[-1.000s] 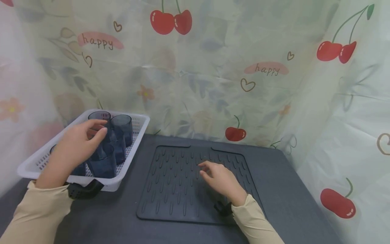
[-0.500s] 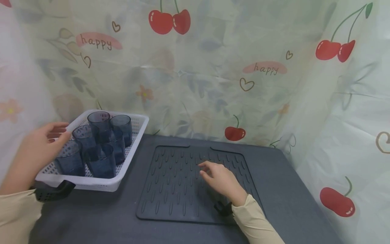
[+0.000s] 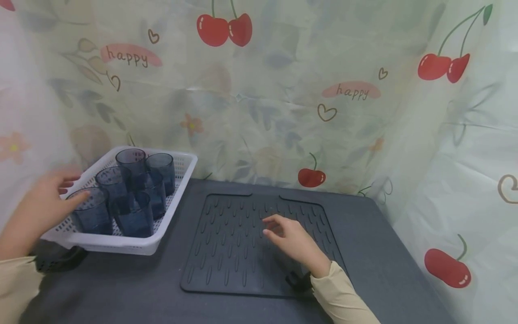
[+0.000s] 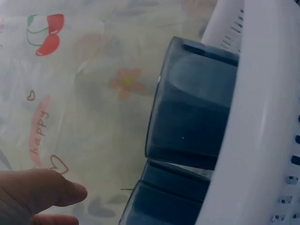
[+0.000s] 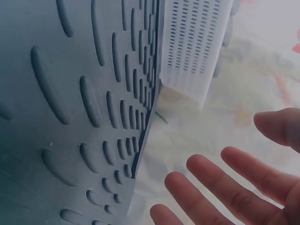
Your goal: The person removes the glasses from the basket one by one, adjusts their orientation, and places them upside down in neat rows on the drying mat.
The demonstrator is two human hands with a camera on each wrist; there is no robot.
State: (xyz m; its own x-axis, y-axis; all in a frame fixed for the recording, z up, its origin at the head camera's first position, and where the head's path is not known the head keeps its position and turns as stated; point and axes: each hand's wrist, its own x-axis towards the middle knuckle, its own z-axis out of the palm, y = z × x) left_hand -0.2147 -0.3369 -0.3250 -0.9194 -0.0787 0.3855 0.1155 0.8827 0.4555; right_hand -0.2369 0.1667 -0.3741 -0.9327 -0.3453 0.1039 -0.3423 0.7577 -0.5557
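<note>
At the left in the head view, my left hand (image 3: 42,209) hovers by the left rim of a white plastic basket (image 3: 167,213). Its fingers are relaxed and hold nothing; the thumb passes in front of the nearest left glass (image 3: 94,216). Several blue-tinted glasses stand close together in the basket, among them a front one (image 3: 135,220) and a back one (image 3: 163,168). The left wrist view has the thumb (image 4: 63,187) apart from the glasses. Over a dark ridged mat (image 3: 220,252) is my right hand (image 3: 295,240), fingers spread and holding nothing in the right wrist view.
Basket and mat lie on a dark grey table (image 3: 376,256), the mat to the basket's right. A pale curtain (image 3: 259,67) printed with cherries hangs behind and at both sides. Black straps (image 3: 299,281) sit at the wrists.
My left hand has moved left from above the glasses to the basket's left side, uncovering the glasses. The right hand stays nearly still over the mat.
</note>
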